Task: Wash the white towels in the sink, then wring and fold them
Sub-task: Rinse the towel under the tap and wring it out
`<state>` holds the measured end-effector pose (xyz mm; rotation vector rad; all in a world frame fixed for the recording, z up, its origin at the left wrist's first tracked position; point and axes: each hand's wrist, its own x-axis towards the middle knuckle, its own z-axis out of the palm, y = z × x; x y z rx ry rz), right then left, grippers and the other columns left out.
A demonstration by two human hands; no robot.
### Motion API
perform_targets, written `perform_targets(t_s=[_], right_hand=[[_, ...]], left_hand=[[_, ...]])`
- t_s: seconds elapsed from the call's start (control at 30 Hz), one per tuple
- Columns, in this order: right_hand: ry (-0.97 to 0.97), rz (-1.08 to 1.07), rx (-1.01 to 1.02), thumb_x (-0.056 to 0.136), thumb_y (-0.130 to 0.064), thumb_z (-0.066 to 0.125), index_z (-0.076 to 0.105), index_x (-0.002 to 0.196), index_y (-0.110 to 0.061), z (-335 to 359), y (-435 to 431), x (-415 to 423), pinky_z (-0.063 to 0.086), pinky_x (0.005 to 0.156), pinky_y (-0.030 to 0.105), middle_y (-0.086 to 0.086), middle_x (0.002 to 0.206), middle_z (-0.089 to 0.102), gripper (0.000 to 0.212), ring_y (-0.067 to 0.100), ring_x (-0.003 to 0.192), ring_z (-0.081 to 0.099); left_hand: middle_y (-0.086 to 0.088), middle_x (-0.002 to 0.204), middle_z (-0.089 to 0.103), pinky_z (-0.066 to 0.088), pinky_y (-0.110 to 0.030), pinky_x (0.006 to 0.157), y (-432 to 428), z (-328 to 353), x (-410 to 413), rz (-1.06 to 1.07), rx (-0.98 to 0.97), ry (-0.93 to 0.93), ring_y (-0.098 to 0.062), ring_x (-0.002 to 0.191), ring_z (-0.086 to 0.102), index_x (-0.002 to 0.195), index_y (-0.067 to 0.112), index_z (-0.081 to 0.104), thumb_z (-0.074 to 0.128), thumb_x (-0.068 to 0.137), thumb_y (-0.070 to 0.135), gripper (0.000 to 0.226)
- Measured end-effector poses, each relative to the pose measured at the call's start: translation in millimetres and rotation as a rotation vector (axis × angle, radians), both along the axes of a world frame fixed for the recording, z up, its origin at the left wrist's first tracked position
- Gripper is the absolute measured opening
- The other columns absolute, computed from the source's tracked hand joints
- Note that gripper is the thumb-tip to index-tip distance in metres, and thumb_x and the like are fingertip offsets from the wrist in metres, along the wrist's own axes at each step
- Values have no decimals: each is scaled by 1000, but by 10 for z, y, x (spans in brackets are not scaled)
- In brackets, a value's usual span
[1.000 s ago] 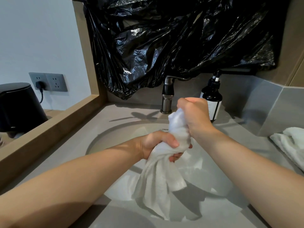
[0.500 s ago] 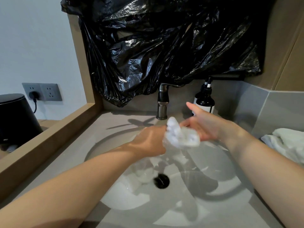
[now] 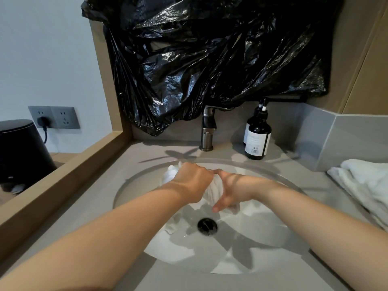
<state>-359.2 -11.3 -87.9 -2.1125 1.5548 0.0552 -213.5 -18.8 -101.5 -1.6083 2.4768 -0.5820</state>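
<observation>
Left hand fisted around wet white towel, bunched above the sink bowl, roughly 12 o'clock of the drain. Right hand at 3 o'clock of the left, fingers half curled and clamping the same bunch from the other side. Loose towel end trails down to 9 o'clock of the drain. Looks soaked, so heavy for its size, limp, a bit slippery. Best grip: two fists close together on the thick middle, twist opposite ways. Appearance: crumpled, ropey, partly translucent. More white towels piled on the desk at far 3 o'clock.
</observation>
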Motion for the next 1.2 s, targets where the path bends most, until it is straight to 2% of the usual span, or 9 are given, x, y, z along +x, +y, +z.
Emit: perform_targets(t_s=[0.13,0.3,0.43,0.6,0.7,0.9,1.0,1.1,1.2], right_hand=[[90,-76,-104,65,-37,88,12,150,-24,-214,-20,112,48,89,33,5,132,48,115,24,116,53],[235,-153,-322,73,-36,79,30,138,-19,-380,-20,221,46,74,32,2,125,42,84,29,109,54],[376,-25,-500,78,-34,71,39,128,-13,-485,-45,342,38,81,32,5,122,47,63,29,105,55],[449,159,-581,81,-36,65,44,121,-10,-625,-31,406,29,87,34,5,114,52,52,25,92,61],[503,241,-605,84,-43,63,45,122,-7,-681,-6,409,30,88,35,8,113,55,56,27,91,60],[503,272,-620,82,-40,63,46,122,-13,-572,-73,378,24,83,32,5,115,53,51,24,92,59],[279,191,-569,79,-37,70,41,132,-21,-360,-109,224,33,91,31,1,128,47,62,23,108,53],[-320,-66,-290,78,-47,74,33,143,-30,-202,-95,-22,41,100,31,-6,137,41,78,16,121,48],[-1004,-292,196,82,-73,41,43,132,-23,-155,-188,-305,43,100,40,5,132,58,71,15,118,56]], left_hand=[[1,103,65,36,-32,69,-28,-76,21,-71,8,2,-24,94,63,125,17,53,56,87,12,38],[4,84,55,37,-29,72,-85,-136,48,-66,116,162,-19,79,53,99,16,56,57,83,13,16],[-2,81,58,52,-31,63,-156,-234,199,13,305,291,-21,74,59,88,13,57,60,72,11,16],[-4,101,59,57,-40,82,-113,-258,312,202,600,347,-25,91,62,107,15,59,68,63,15,45],[-5,102,65,55,-45,88,-106,-255,310,254,760,315,-29,94,66,101,17,63,72,52,22,51],[-3,111,62,53,-43,92,-96,-257,341,282,764,440,-26,99,63,110,20,60,74,64,24,48],[-4,110,58,53,-36,86,-75,-205,343,237,653,655,-21,96,59,108,19,59,73,70,21,41],[-1,107,58,53,-34,87,-51,-120,405,282,641,905,-20,96,58,113,16,59,77,65,21,51],[-12,100,73,56,-40,89,-48,-25,444,255,747,1412,-29,98,68,107,3,68,75,56,8,51]])
